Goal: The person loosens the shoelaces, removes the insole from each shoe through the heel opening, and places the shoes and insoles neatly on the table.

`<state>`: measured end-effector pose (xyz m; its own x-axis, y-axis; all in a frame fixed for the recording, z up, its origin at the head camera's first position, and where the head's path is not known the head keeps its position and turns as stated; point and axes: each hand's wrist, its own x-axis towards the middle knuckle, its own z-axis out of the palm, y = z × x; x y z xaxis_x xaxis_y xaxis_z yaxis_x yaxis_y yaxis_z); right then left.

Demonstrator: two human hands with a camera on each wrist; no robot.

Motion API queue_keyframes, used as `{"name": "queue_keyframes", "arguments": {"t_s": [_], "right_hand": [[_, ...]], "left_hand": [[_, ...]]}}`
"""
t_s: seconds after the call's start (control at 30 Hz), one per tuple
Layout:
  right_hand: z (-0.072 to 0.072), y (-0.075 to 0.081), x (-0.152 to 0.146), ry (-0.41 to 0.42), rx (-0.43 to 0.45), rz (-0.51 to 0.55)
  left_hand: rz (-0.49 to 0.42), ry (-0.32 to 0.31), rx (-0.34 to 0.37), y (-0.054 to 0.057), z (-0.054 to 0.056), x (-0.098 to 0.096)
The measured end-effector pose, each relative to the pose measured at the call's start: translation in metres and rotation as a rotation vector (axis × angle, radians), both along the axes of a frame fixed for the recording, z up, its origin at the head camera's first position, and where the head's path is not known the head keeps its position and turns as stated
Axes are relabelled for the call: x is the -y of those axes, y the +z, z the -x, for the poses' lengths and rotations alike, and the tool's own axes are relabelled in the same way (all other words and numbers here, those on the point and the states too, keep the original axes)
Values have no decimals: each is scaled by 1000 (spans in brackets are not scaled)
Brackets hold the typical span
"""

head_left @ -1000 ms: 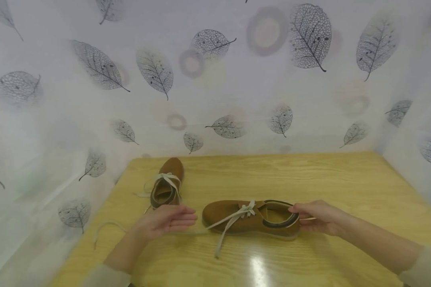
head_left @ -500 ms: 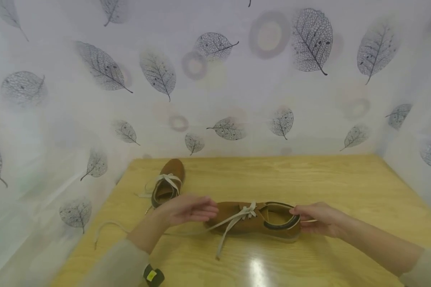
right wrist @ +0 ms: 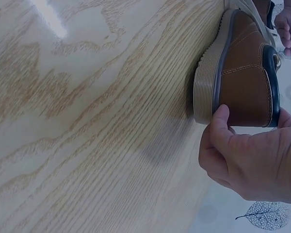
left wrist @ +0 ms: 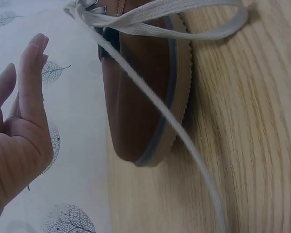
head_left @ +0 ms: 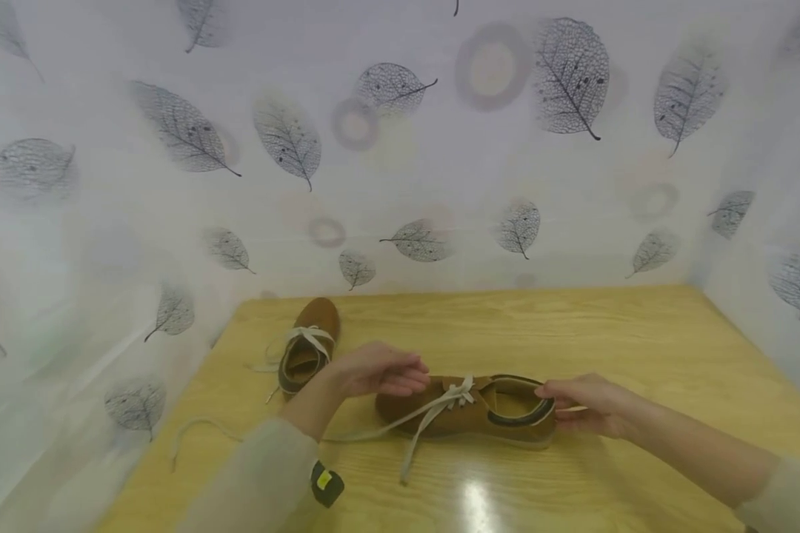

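Note:
A brown lace-up shoe lies sideways across the table, toe to the left, its pale laces trailing over the near side. At its heel my right hand pinches the back of the shoe; in the right wrist view, fingers press the heel's outside. My left hand hovers over the toe with relaxed fingers and holds nothing. The left wrist view has that hand apart from the shoe's toe. A second brown shoe stands behind the left arm, toe pointing away.
The wooden table carries both shoes. A lace end lies curled at the left. White sheeting printed with leaves rises behind and at both sides. A dark wrist device hangs beneath the left sleeve.
My left hand has moved right and away from me, from left of the toe to over it. The right hand keeps its hold on the heel, and the shoe stays put.

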<state>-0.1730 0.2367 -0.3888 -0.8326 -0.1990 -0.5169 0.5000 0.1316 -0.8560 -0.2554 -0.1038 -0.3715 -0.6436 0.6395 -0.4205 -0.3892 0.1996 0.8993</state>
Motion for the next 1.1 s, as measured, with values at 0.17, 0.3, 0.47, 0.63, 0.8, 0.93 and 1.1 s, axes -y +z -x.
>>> {"name": "queue_keyframes", "arguments": {"t_s": [0.17,0.3,0.47,0.63,0.8,0.93,1.1], "right_hand": [[1,-4,-7,45,-12,3],[1,-5,-7,40,-15,3],[-2,-5,-4,13,-22,-17],[-2,-5,-1,9,-18,-66],[0,-3,-1,16,-19,-71],[1,-2,-1,12,-17,-61],[0,0,0,6,-12,-62]], "left_hand": [[56,18,16,-7,5,-22],[129,-21,-1,-9,1,-39],[146,-35,-2,-12,0,-51],[193,-25,-29,-16,3,-57],[269,-45,-182,-18,3,-64],[350,-72,-289,-15,1,-70],[420,-54,-351,-9,-5,-81]]}}
